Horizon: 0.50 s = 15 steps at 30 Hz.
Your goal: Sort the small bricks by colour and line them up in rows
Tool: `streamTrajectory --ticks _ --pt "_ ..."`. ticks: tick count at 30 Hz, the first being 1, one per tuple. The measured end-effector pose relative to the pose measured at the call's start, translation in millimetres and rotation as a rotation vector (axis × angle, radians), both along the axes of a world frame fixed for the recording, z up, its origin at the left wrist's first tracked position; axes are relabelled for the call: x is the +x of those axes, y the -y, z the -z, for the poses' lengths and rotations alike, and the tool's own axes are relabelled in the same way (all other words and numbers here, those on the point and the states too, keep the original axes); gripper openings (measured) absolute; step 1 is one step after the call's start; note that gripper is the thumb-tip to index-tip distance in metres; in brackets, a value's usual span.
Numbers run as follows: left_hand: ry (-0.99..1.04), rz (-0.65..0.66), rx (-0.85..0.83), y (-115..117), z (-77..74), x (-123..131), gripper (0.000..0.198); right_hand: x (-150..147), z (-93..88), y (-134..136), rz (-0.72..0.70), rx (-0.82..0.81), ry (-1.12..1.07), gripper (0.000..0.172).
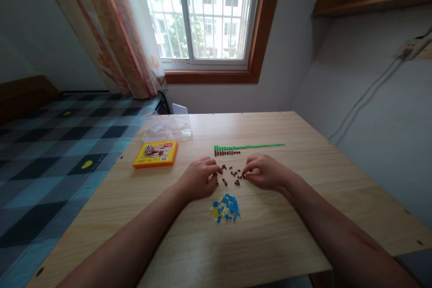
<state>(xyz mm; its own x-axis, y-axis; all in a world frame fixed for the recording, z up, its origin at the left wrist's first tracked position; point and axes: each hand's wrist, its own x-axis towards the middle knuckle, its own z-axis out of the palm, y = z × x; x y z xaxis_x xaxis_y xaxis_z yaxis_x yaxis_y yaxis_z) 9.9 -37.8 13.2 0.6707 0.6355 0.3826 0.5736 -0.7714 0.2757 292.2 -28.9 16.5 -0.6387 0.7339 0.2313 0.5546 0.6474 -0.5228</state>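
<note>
Small brown toy bricks [234, 173] lie scattered on the table between my two hands. My left hand [201, 178] rests at the left edge of this scatter, its fingers bent and the thumb apart from the index finger, with nothing visible held. On the other side, my right hand [265, 172] has its fingertips pinched on a small brown brick [243, 177]. Beyond the hands runs a row of brown bricks [227, 153], with a longer row of green bricks [249, 146] just behind it. Nearer to me is a pile of blue, yellow and pale bricks [227, 208].
A yellow-orange box [155, 154] lies left of my left hand. Behind it stands a clear plastic container [168, 127] at the far left of the wooden table [270, 243]. A bed with a checked cover [64, 144] adjoins the left side; a window [216, 13] is ahead.
</note>
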Motion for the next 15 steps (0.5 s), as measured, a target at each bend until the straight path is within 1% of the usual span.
streamTrajectory --ticks 3,9,12,15 --pt "-0.007 0.020 0.004 0.2 0.0 0.7 0.030 -1.0 -0.1 1.4 -0.020 0.000 -0.015 0.021" --pt "-0.013 0.006 0.006 0.2 -0.1 0.9 0.033 -4.4 2.9 4.5 -0.017 0.015 -0.001 0.026" --pt "-0.018 0.011 0.004 -0.5 -0.7 0.6 0.032 -5.2 4.4 4.4 -0.009 0.016 -0.003 0.024" --pt "-0.027 0.016 0.005 -0.1 -2.4 1.1 0.033 -6.0 5.4 4.2 -0.007 0.017 -0.007 0.020"
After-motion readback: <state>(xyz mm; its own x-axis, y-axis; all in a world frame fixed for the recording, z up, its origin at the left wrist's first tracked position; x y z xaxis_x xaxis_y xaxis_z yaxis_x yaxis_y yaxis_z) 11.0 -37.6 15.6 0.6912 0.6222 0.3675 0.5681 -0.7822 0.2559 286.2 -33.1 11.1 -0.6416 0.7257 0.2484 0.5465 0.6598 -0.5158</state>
